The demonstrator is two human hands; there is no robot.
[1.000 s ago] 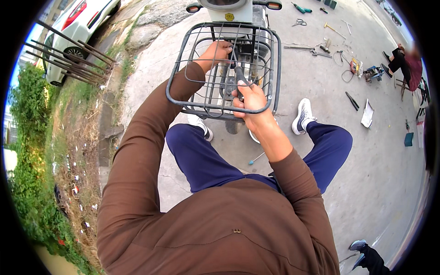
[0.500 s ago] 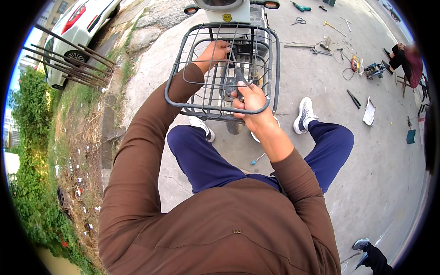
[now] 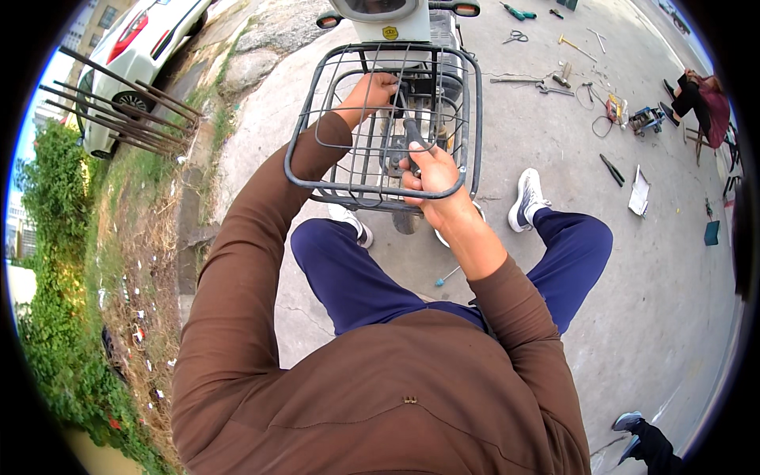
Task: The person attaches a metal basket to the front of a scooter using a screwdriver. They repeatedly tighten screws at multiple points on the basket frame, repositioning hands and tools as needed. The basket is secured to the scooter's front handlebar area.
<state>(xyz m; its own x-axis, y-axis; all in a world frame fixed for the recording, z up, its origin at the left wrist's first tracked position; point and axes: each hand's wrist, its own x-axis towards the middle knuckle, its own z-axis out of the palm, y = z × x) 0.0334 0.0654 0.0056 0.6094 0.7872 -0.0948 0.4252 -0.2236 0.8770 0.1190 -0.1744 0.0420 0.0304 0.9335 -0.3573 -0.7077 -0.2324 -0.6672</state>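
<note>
Head view: both bare hands show through the bars of a black wire-grid metal basket [image 3: 356, 190] before a white scooter front panel [image 3: 412, 32].
Right hand [image 3: 437, 176]: fingers wrapped around a dark, thick-handled tool [image 3: 412, 132] by the basket's near right corner, apparently angling it forward.
Left hand [image 3: 368, 96]: fingertips beside the tool's far end, probably steadying it; whether they pinch anything, I cannot tell.
Grey concrete pavement [image 3: 649, 317]: slim blue-ended rod [image 3: 441, 282] beyond the basket's near edge, perhaps for easy reach.
</note>
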